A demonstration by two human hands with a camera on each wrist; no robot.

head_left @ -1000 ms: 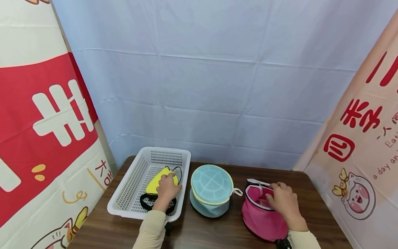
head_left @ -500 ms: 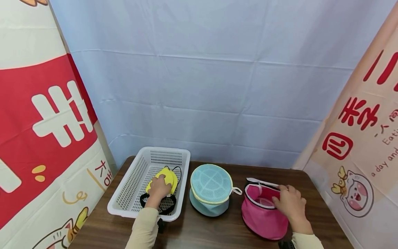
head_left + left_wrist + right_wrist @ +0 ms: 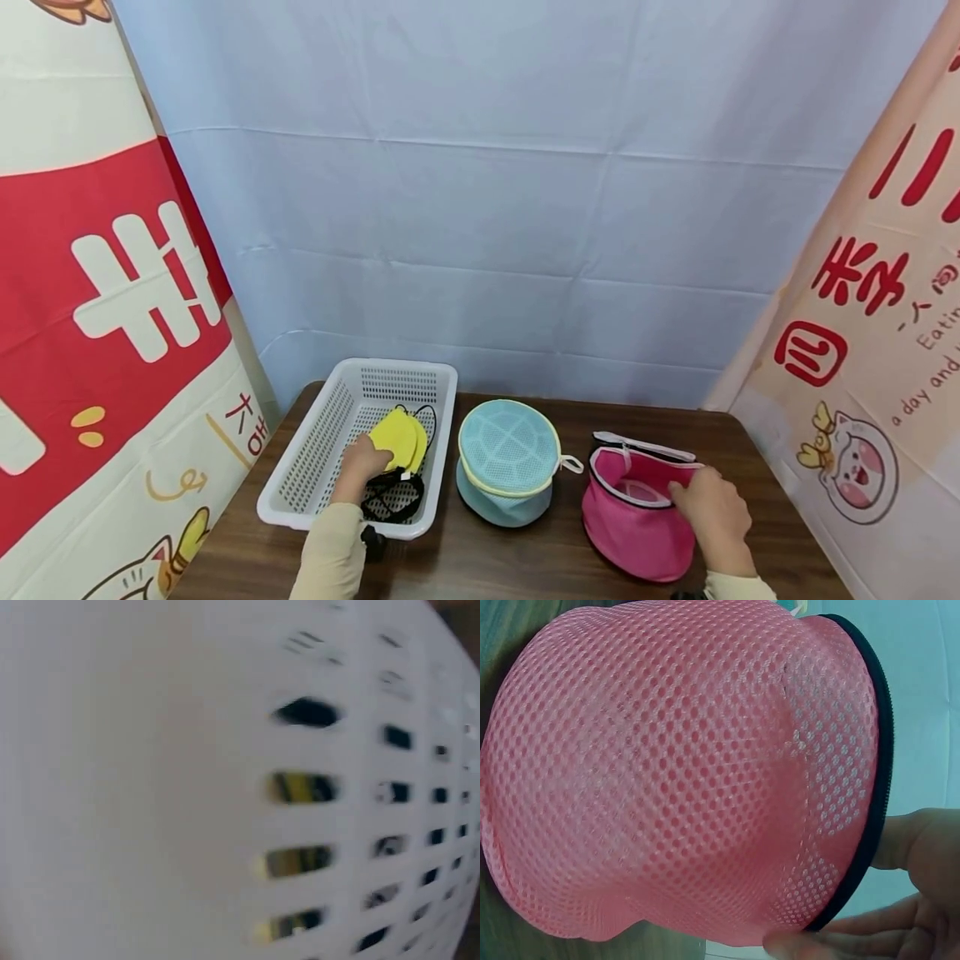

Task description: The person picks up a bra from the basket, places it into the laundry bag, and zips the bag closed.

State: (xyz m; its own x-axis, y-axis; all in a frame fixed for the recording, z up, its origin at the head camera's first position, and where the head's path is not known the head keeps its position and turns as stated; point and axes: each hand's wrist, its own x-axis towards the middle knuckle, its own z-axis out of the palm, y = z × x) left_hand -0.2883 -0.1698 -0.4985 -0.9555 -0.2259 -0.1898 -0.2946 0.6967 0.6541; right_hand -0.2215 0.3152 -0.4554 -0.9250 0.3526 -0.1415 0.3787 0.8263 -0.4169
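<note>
In the head view my left hand [image 3: 365, 460] is inside the white plastic basket [image 3: 300, 454], touching the left side of a yellow cloth item [image 3: 397, 433]. Its fingertips are hidden, so a grip cannot be told. A black strap band [image 3: 397, 500] lies beside the yellow cloth. The left wrist view shows only the basket's slotted wall [image 3: 225, 750]. My right hand [image 3: 712, 508] pinches the right rim of a pink mesh laundry bag [image 3: 630, 533], which stands upright with its top open. In the right wrist view the fingers lie against the bag's black-edged rim.
Between basket and pink bag stands a light-blue mesh laundry bag [image 3: 510, 450] with yellow trim and a white loop. The pink bag's white-edged lid [image 3: 645, 446] is folded back. The brown wooden table [image 3: 480, 567] backs onto a pale blue curtain [image 3: 480, 250].
My left hand has slid left across the yellow cloth, from its right side to its left side. My right hand has shifted slightly right and down along the pink bag's rim.
</note>
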